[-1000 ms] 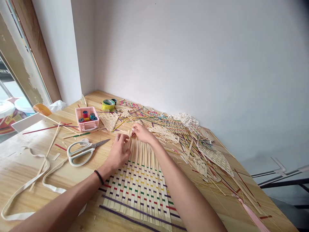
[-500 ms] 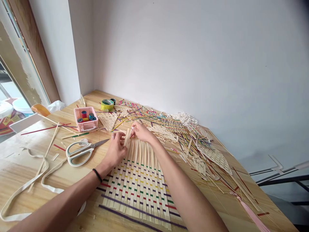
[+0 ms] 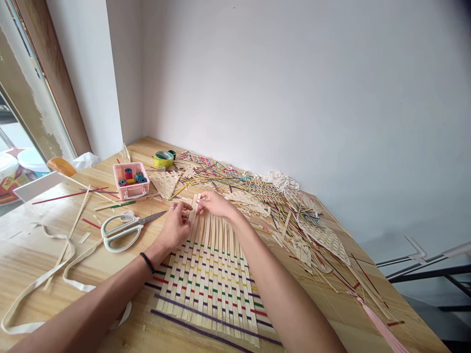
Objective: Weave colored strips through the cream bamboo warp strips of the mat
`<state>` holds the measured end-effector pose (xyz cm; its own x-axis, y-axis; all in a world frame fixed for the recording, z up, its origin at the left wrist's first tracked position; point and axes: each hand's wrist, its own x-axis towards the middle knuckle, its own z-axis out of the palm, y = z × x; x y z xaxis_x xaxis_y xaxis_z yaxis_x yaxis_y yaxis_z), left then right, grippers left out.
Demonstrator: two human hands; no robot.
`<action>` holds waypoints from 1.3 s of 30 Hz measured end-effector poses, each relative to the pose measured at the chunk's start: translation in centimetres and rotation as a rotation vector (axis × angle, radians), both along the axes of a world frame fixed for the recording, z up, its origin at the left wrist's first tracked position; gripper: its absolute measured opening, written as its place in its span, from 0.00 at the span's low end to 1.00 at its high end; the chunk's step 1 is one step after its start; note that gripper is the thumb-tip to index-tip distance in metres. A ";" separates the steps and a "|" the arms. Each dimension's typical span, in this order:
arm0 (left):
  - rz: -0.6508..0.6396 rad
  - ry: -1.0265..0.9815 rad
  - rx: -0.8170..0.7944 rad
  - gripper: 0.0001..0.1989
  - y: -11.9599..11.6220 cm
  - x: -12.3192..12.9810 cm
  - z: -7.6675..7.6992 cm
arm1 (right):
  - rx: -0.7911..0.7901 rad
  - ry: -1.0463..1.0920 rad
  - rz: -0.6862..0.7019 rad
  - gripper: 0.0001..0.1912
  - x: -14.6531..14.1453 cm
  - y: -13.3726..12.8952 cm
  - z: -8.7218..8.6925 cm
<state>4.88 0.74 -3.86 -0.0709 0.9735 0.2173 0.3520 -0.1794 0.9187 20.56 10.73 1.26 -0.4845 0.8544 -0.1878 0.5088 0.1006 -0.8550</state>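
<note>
A woven mat (image 3: 217, 282) of pale bamboo strips, crossed by purple, green, yellow and red ones, lies on the table in front of me. Its far ends are loose, unwoven pale strips (image 3: 215, 233). At the far left corner, my left hand (image 3: 179, 223) is closed on the outermost strips, thumb toward the right. My right hand (image 3: 214, 204) reaches over the mat and pinches a pale strip (image 3: 194, 203) near its tip, close to the left fingers. My palms hide part of the strips, so exactly how many each hand grips cannot be seen.
White-handled scissors (image 3: 123, 233) lie open left of the mat, beside a white ribbon (image 3: 33, 289). A pink box (image 3: 132, 194) of thread spools and a yellow tape roll (image 3: 162, 159) stand farther back. A heap of loose strips (image 3: 294, 230) and woven pieces spreads along the wall.
My right hand has shifted slightly left, bringing its fingertips closer to the left hand and the upright strip. My left hand stays nearly in place.
</note>
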 end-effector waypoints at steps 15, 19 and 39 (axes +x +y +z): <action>-0.019 0.023 -0.001 0.16 0.1 -0.3 0.0 | -0.032 -0.007 -0.010 0.11 -0.2 -1.5 0.1; -0.013 0.023 0.003 0.16 0.2 -0.4 -0.4 | -0.014 -0.003 -0.020 0.12 -0.1 -1.7 0.4; -0.118 0.102 -0.016 0.07 -0.4 0.1 1.3 | 0.041 -0.038 -0.013 0.08 1.0 -2.8 0.5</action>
